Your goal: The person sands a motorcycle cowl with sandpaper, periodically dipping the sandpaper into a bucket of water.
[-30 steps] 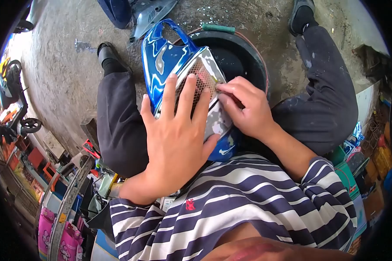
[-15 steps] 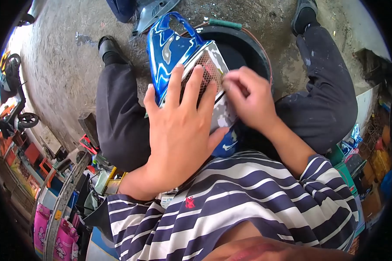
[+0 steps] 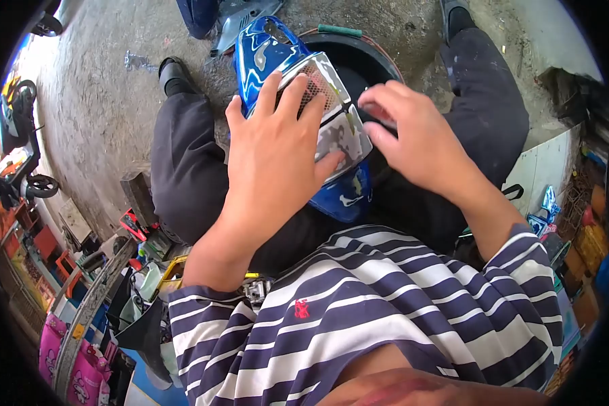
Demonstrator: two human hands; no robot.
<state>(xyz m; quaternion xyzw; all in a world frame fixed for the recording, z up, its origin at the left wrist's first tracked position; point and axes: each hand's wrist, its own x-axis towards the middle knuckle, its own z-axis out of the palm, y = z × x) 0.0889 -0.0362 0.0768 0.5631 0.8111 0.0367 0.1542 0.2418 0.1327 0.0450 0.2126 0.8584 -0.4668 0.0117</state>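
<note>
Here the blue fairing panel (image 3: 267,57) lies under the left hand (image 3: 274,152) — right hand (image 3: 413,142) beside.

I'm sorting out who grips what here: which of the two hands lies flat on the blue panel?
The left hand: its fingers spread over the blue panel and its mesh. The right hand hovers beside it, over the black tub.

No legible words, brand names or numbers anywhere in view. Small red embroidered emblem (image 3: 302,308) on chest of striped shirt (image 3: 358,318), too small to read. Printed cartoon figures on pink bags (image 3: 81,369) at lower left, lettering unreadable. Coloured boxes (image 3: 585,233) at right edge with printing blurred beyond reading. Blue motorcycle fairing panel (image 3: 267,57) glossy, bearing no readable decal.
</note>
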